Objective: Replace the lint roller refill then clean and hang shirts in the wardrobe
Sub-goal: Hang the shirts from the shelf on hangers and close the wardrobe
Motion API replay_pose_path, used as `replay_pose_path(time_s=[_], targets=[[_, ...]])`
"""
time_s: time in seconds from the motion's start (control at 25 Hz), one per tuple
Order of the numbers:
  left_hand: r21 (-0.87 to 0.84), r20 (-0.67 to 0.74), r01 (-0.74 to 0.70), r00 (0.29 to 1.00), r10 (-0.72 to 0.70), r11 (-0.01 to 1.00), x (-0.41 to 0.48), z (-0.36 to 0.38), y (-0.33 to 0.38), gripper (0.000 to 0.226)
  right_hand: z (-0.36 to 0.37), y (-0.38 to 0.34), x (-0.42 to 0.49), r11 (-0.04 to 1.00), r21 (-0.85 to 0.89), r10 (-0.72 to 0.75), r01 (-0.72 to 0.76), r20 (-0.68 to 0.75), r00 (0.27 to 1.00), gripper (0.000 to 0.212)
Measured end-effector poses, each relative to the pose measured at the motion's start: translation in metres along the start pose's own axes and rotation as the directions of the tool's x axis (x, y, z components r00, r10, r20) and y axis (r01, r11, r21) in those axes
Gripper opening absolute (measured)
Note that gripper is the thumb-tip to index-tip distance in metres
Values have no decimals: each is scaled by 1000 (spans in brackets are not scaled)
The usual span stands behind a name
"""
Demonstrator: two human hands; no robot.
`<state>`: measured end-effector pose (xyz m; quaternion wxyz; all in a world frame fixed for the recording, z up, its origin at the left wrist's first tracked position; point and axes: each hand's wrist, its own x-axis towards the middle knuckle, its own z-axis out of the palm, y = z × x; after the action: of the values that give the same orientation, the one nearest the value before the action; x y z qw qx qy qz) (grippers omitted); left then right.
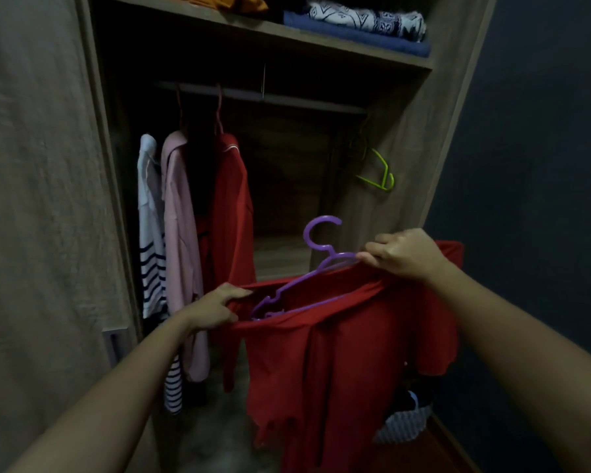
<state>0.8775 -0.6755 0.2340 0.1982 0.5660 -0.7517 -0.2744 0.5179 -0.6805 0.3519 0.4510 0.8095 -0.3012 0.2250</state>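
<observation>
I hold a red shirt (338, 363) in front of the open wardrobe. A purple plastic hanger (307, 278) sits partly inside its neck opening, hook pointing up. My left hand (215, 307) grips the shirt's left shoulder edge. My right hand (403, 256) pinches the hanger's right arm together with the shirt's fabric. The wardrobe rail (263, 97) runs above; on its left hang a white striped shirt (151, 233), a pink shirt (181, 240) and another red shirt (232, 206). No lint roller is in view.
A green hanger (379, 172) hangs at the rail's right end by the wardrobe's side wall. Folded clothes (355, 25) lie on the upper shelf. The wardrobe door (41, 199) stands open at left. A dark wall is at right. A patterned item (403, 425) lies low behind the shirt.
</observation>
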Motion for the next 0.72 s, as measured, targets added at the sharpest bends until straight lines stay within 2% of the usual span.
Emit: replay_pose_path(time_s=[0.04, 0.12, 0.2, 0.24, 0.28, 0.36, 0.44, 0.52, 0.64, 0.72], targets=[[58, -142, -16, 990, 24, 998, -1, -2, 11, 62, 3, -4, 2, 1000, -26, 9, -9, 26, 1000, 54], [188, -439, -130, 876, 202, 974, -8, 0, 45, 52, 6, -17, 10, 989, -21, 149, -148, 67, 987, 50], [317, -472, -318, 764, 439, 894, -19, 9, 72, 54, 7, -25, 16, 915, 88, 383, -393, 107, 917, 48], [345, -465, -356, 739, 488, 868, -24, 9, 78, 54, 7, -24, 15, 851, 155, 477, -502, 175, 862, 45], [343, -510, -339, 716, 477, 876, -26, 6, 78, 55, 5, -22, 13, 793, 225, 519, -566, 237, 821, 42], [299, -650, -207, 670, 358, 932, -26, -8, 72, 62, 0, -18, 11, 712, 338, 557, -615, 262, 788, 44], [311, -634, -156, 701, 327, 938, -20, -20, 67, 64, -5, -19, 15, 681, 396, 569, -616, 244, 785, 46], [233, -591, -242, 734, 335, 942, -17, -31, 64, 50, -6, -24, 23, 654, 416, 558, -632, 298, 774, 47], [60, -629, -328, 721, 291, 943, -18, -48, 53, 29, -9, -16, 27, 602, 362, 588, -712, 401, 702, 47], [-29, -646, -334, 726, 237, 942, -20, -54, 45, 12, -12, -5, 22, 404, 494, 550, -769, 540, 636, 46]])
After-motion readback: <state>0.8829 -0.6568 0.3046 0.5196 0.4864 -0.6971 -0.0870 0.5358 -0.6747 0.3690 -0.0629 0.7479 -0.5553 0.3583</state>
